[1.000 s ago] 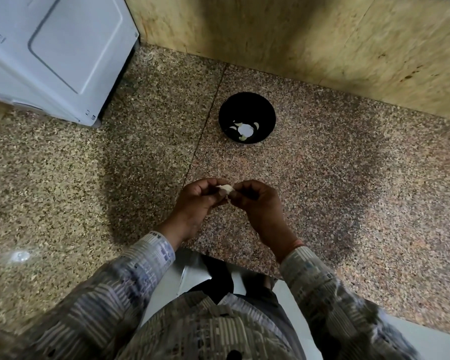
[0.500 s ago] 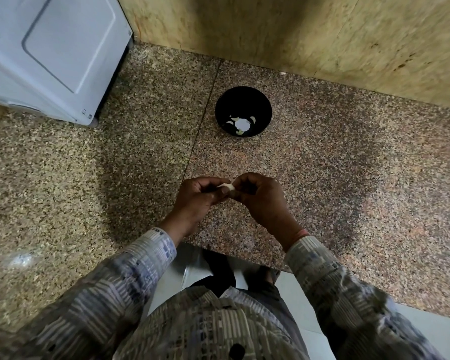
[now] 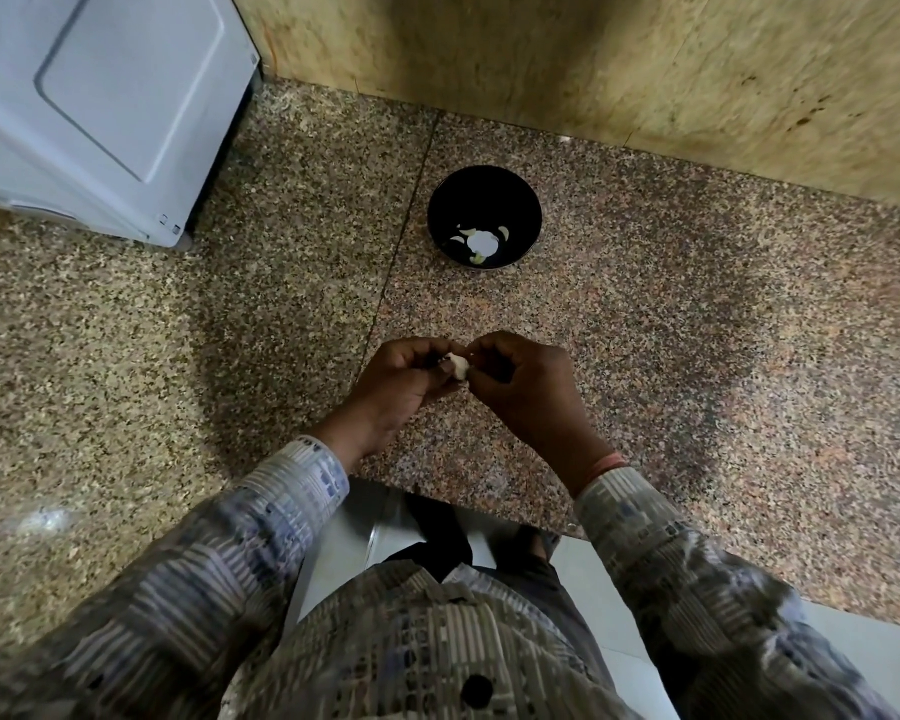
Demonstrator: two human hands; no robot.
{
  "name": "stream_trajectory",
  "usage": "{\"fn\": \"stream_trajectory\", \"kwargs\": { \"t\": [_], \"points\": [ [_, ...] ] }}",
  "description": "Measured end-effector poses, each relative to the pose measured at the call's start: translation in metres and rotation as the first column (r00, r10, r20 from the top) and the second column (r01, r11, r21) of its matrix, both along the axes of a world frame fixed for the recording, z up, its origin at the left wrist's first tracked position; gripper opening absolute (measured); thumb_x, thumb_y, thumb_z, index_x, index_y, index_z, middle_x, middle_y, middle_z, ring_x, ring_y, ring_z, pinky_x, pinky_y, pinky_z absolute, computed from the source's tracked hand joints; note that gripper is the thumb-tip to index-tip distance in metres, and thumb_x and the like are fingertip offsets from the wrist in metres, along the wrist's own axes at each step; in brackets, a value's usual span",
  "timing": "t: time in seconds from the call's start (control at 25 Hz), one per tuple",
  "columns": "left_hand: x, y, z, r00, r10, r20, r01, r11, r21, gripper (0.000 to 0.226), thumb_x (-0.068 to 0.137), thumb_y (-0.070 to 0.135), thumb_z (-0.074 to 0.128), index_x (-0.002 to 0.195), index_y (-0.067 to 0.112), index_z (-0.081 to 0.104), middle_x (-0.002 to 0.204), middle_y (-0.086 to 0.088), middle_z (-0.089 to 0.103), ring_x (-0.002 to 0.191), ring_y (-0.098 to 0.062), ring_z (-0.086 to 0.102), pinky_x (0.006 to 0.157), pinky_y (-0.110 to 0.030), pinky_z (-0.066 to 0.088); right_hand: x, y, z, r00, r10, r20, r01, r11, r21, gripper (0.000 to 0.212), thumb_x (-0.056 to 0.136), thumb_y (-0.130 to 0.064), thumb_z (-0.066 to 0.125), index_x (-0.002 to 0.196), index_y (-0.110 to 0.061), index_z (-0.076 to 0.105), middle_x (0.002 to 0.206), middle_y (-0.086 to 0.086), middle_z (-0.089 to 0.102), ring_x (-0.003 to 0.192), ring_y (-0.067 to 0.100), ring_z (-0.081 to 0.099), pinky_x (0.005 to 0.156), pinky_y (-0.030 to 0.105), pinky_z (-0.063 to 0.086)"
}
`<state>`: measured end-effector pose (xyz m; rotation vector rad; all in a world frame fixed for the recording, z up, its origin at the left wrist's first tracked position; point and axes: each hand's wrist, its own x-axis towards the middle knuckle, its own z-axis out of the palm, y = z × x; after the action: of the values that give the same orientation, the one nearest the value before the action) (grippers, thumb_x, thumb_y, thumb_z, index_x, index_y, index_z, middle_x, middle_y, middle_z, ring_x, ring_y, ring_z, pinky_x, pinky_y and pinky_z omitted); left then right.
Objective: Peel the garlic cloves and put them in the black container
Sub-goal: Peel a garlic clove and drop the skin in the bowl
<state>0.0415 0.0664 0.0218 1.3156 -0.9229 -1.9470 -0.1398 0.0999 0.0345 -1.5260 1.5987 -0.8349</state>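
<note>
speckled granite counter (image 3: pixel 697 356) | yellowish stone wall (image 3: pixel 593 70) | white appliance (image 3: pixel 100 96) at left | pale floor tiles (image 3: pixel 879 646) below

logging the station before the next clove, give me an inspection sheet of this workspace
surface: speckled granite counter, a seam running front to back.
job's things: black container upright near the back, pale garlic pieces inside; one garlic clove held above the counter.
clutter: nothing seen.
grips: left hand and right hand both pinch the clove.
cables: nothing seen.
surroundings: white appliance back left, yellowish stone wall behind, pale floor below the counter edge.
</note>
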Motion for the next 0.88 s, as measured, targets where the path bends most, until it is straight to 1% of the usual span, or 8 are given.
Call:
{"fn": "stream_trajectory", "kwargs": {
  "t": [0.12, 0.2, 0.32, 0.4, 0.48, 0.6, 0.76, 0.88],
  "points": [
    [-0.006, 0.001, -0.005, 0.996, -0.055, 0.068, 0.058, 0.997, -0.044, 0.024, 0.095, -0.002, 0.065, 0.103, 0.016, 0.080, 0.099, -0.008, 0.077, 0.097, -0.017, 0.070, 0.086, -0.029, 0.059, 0.002, -0.003, 0.003, 0.973, 0.086, -0.215, -0.106, 0.991, -0.080, 0.006, 0.090, -0.022, 0.073, 0.095, -0.020, 0.073, 0.074, -0.009, 0.064, 0.062, 0.004, 0.058, 0.054, 0.023, 0.045],
    [-0.005, 0.000, -0.011, 0.985, -0.108, 0.131, 0.120, 0.989, -0.087, 0.023, 0.093, 0.001, 0.070, 0.113, 0.011, 0.077, 0.106, -0.015, 0.076, 0.100, -0.019, 0.068, 0.086, -0.031, 0.056, 0.005, -0.001, 0.002, 0.958, 0.107, -0.267, -0.134, 0.988, -0.082, 0.002, 0.088, -0.021, 0.072, 0.089, -0.019, 0.071, 0.072, -0.009, 0.061, 0.060, 0.003, 0.053, 0.053, 0.025, 0.042],
    [-0.001, 0.001, -0.015, 0.980, -0.100, 0.169, 0.115, 0.990, -0.076, 0.026, 0.091, 0.001, 0.072, 0.107, 0.020, 0.079, 0.113, -0.022, 0.074, 0.108, -0.026, 0.069, 0.095, -0.038, 0.056, 0.008, 0.007, -0.004, 0.975, 0.058, -0.214, -0.072, 0.996, -0.060, 0.007, 0.085, -0.022, 0.075, 0.087, -0.016, 0.073, 0.071, -0.005, 0.065, 0.060, 0.013, 0.059, 0.055, 0.035, 0.050],
    [-0.002, 0.004, -0.013, 0.978, -0.094, 0.185, 0.110, 0.991, -0.078, 0.029, 0.090, 0.000, 0.072, 0.101, 0.026, 0.081, 0.110, -0.016, 0.076, 0.106, -0.022, 0.070, 0.096, -0.038, 0.057, 0.009, 0.010, -0.009, 0.991, -0.006, -0.134, 0.002, 0.999, -0.033, 0.012, 0.083, -0.025, 0.078, 0.090, -0.016, 0.075, 0.072, -0.002, 0.068, 0.062, 0.017, 0.064, 0.057, 0.040, 0.054],
    [-0.005, 0.007, -0.012, 0.975, -0.104, 0.196, 0.125, 0.988, -0.096, 0.033, 0.090, -0.001, 0.072, 0.096, 0.030, 0.082, 0.104, -0.008, 0.078, 0.100, -0.016, 0.072, 0.091, -0.033, 0.057, 0.012, 0.013, -0.015, 0.994, -0.060, -0.092, 0.058, 0.998, -0.020, 0.014, 0.083, -0.029, 0.079, 0.091, -0.018, 0.076, 0.073, -0.002, 0.070, 0.063, 0.017, 0.066, 0.058, 0.042, 0.056],
    [-0.010, 0.009, -0.007, 0.976, -0.093, 0.194, 0.113, 0.989, -0.091, 0.033, 0.090, -0.005, 0.070, 0.097, 0.026, 0.079, 0.102, -0.003, 0.079, 0.100, -0.013, 0.073, 0.087, -0.027, 0.057, 0.017, 0.017, -0.021, 0.987, -0.135, -0.090, 0.132, 0.991, -0.037, 0.015, 0.083, -0.032, 0.077, 0.090, -0.020, 0.077, 0.072, -0.004, 0.070, 0.062, 0.015, 0.066, 0.056, 0.040, 0.056],
    [-0.017, 0.010, -0.005, 0.972, -0.086, 0.220, 0.110, 0.989, -0.099, 0.030, 0.091, -0.004, 0.069, 0.098, 0.024, 0.078, 0.090, 0.003, 0.079, 0.091, -0.008, 0.072, 0.079, -0.022, 0.056, 0.020, 0.022, -0.024, 0.974, -0.212, -0.083, 0.208, 0.976, -0.061, 0.011, 0.084, -0.029, 0.077, 0.090, -0.019, 0.077, 0.072, -0.006, 0.068, 0.062, 0.013, 0.062, 0.056, 0.038, 0.054],
    [-0.019, 0.010, -0.007, 0.972, -0.088, 0.219, 0.112, 0.989, -0.098, 0.029, 0.091, -0.004, 0.068, 0.101, 0.021, 0.078, 0.097, -0.004, 0.079, 0.092, -0.010, 0.073, 0.080, -0.023, 0.056, 0.018, 0.023, -0.025, 0.969, -0.240, -0.054, 0.238, 0.971, -0.035, 0.012, 0.083, -0.028, 0.080, 0.091, -0.020, 0.078, 0.071, -0.008, 0.068, 0.060, 0.011, 0.062, 0.054, 0.033, 0.052]
  ]
}}
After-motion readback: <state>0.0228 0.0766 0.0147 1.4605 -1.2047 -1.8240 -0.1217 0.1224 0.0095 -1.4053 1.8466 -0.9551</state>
